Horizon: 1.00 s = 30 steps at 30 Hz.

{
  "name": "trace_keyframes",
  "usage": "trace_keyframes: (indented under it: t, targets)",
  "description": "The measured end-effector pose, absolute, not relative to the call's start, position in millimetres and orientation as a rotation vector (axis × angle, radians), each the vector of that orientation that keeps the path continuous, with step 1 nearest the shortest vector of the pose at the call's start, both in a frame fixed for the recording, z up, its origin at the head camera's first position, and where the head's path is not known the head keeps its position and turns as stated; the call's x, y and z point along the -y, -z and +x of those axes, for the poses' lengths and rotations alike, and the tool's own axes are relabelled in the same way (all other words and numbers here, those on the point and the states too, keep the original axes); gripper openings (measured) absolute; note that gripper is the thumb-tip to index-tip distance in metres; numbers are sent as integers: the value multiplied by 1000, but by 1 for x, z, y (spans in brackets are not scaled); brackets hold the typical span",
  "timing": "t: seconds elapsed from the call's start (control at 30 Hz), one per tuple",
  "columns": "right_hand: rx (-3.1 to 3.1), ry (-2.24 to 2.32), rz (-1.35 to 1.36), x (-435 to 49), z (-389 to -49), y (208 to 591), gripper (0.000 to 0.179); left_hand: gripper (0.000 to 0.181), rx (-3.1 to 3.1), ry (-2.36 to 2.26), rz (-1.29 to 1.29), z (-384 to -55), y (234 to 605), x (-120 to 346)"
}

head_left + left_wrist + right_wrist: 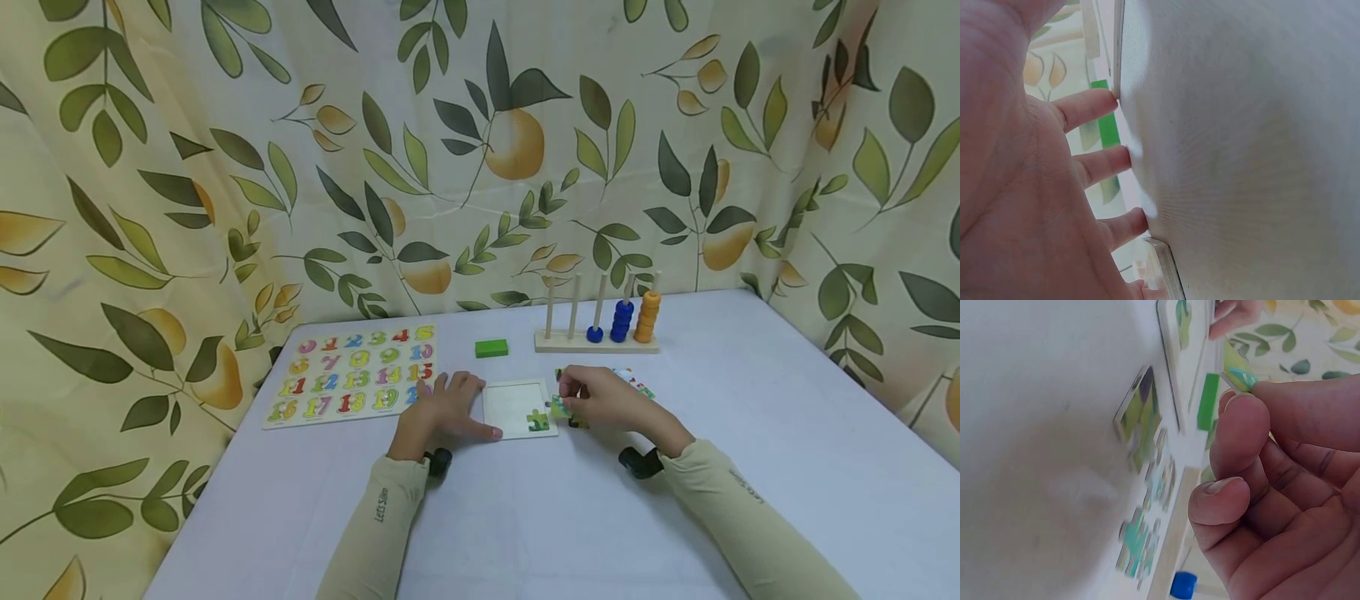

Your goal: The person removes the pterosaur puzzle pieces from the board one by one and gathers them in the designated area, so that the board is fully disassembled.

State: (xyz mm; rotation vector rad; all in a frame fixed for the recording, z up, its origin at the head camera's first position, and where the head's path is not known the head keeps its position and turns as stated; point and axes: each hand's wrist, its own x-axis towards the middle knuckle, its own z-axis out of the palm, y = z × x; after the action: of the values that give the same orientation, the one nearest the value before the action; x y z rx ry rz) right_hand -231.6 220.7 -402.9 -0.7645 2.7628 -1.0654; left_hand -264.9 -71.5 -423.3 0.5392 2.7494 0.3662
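Observation:
My right hand (pixel 603 402) pinches a green jigsaw piece (pixel 1239 367) between thumb and index finger, just off the right edge of a small white puzzle tray (pixel 507 403). One green jigsaw piece (pixel 537 420) lies in the tray's front right corner. With fingers spread, my left hand (pixel 444 410) rests at the left side of the tray. Its thumb touches the front edge, and its other fingertips reach toward the back left corner. Several loose jigsaw pieces (pixel 1138 540) lie on the table beside and beyond the right hand, partly hidden by it in the head view.
A number board (pixel 352 375) with colourful numerals lies to the left, close to the left hand. A green block (pixel 491 348) sits behind the tray. At the back right stands a wooden peg stand (pixel 558 342) with blue and orange beads. A patterned curtain hangs behind the table.

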Motion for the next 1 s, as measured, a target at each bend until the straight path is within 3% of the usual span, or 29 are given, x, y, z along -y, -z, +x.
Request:
trace_keyframes:
  t: [0.2,1.0]
  targets:
    - [-2776,1070,-727,-233,-229,402,11,101,-2760,-354,546,-274,434,73]
    - [-2772,1071,-528,-281,-228,397,5,97,-2742,-375,531,-263,421,72]
